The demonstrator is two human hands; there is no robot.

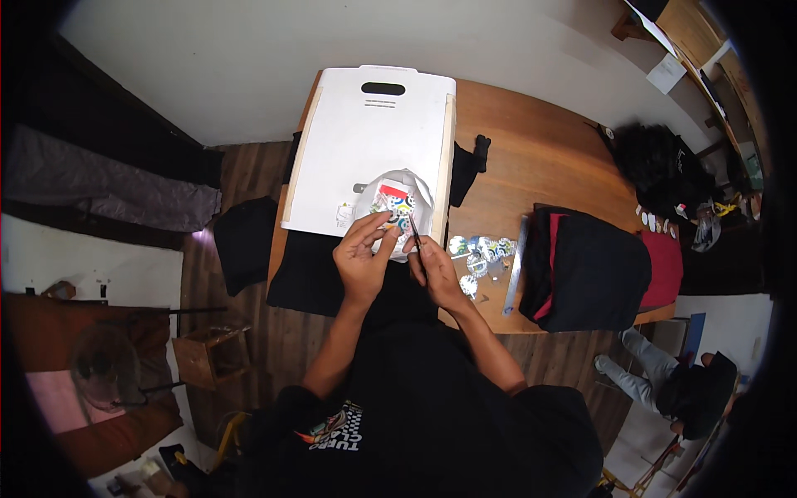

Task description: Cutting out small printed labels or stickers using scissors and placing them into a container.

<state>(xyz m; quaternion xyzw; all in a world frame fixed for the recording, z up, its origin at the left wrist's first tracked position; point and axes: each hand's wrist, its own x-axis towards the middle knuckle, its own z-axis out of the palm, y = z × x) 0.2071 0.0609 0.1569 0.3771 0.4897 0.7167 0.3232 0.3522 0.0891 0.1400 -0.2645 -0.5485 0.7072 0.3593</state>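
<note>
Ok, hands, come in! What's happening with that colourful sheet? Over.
Left hand at lower end of colourful sheet. Right hand gripping slim dark tool, maybe scissors. Both hands partly cover the sheet.

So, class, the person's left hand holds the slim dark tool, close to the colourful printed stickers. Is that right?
Not quite: the head view shows the right hand holding the slim dark tool, close to the colourful printed stickers.

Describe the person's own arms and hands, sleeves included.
The left hand and right hand wear no gloves. The forearms are bare too, with no watch or bracelet visible. Above them come short black sleeves, part of a black shirt with a white and orange print.
</note>
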